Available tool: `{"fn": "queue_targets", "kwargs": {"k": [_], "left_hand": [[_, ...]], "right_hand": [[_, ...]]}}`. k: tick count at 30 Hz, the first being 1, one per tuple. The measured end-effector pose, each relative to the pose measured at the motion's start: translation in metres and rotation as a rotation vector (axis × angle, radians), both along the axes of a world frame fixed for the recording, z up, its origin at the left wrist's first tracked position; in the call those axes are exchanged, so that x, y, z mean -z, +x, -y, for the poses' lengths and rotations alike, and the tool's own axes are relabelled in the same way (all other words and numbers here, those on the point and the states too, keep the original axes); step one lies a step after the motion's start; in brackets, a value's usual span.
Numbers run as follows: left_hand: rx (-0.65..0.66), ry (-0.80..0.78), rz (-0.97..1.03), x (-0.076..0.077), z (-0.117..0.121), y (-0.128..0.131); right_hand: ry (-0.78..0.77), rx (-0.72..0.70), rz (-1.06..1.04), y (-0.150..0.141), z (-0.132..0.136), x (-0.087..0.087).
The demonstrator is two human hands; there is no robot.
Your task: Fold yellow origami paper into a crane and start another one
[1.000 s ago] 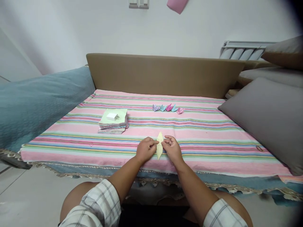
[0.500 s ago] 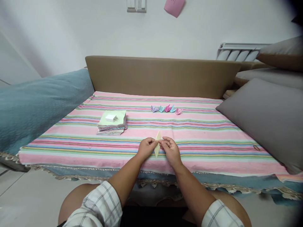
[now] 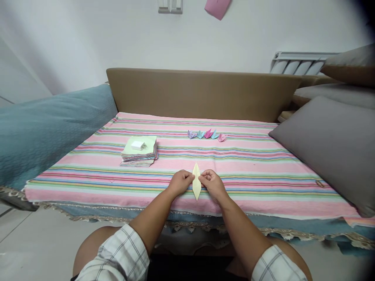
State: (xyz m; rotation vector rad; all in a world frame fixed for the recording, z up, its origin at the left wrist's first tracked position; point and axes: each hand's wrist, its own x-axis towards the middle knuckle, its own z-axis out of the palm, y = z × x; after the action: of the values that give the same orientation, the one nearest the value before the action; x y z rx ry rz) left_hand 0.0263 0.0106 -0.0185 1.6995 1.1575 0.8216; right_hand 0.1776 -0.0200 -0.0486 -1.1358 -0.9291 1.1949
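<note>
One pink note (image 3: 217,8) we cannot read, five origami pieces (image 3: 208,134), one charger (image 3: 137,145) on one paper stack (image 3: 137,158), our left hand (image 3: 180,183) and right hand (image 3: 215,185) pinching one yellow paper (image 3: 197,188).

You have bright, soft light across the striped cloth (image 3: 249,166) — shadows are faint there, deeper beneath the front edge of the sofa (image 3: 202,93). Pale glare spots the floor (image 3: 32,238) near its left front corner — dark blur clouds your upper right view.
</note>
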Motion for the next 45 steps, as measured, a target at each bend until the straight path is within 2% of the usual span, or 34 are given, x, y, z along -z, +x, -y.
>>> {"fn": "queue_targets", "kwargs": {"k": [4,7,10,13,15,18,22,30,39,45], "left_hand": [[-0.102,0.165,-0.262,0.000,0.000,-0.005],[-0.161,0.270,-0.514,0.005,0.001,-0.006],[-0.192,0.318,-0.569,0.011,0.003,-0.005],[-0.235,0.392,-0.552,0.016,0.005,-0.004],[-0.222,0.461,-0.540,0.018,0.007,-0.004],[-0.131,0.536,-0.550,0.020,0.007,-0.005],[-0.015,0.537,-0.610,0.019,0.004,-0.010],[0.219,0.542,-0.669,0.012,0.004,-0.026],[0.225,0.692,-0.626,0.018,0.013,-0.028],[0.135,0.713,-0.559,0.024,0.011,-0.025]], "right_hand": [[-0.046,-0.056,0.245,0.002,-0.003,-0.001],[-0.012,-0.042,0.553,0.001,-0.003,-0.003],[0.065,-0.026,0.861,0.001,-0.001,-0.005],[0.162,0.012,1.021,0.003,0.002,-0.003],[0.235,0.024,1.056,0.005,0.002,0.001],[0.308,-0.042,1.080,0.010,0.002,0.007],[0.373,-0.148,1.149,0.017,0.000,0.008],[0.353,-0.273,1.196,0.026,-0.002,0.002],[0.329,-0.268,1.246,0.026,-0.001,0.005],[0.356,-0.289,1.216,0.027,0.003,0.002]]}}
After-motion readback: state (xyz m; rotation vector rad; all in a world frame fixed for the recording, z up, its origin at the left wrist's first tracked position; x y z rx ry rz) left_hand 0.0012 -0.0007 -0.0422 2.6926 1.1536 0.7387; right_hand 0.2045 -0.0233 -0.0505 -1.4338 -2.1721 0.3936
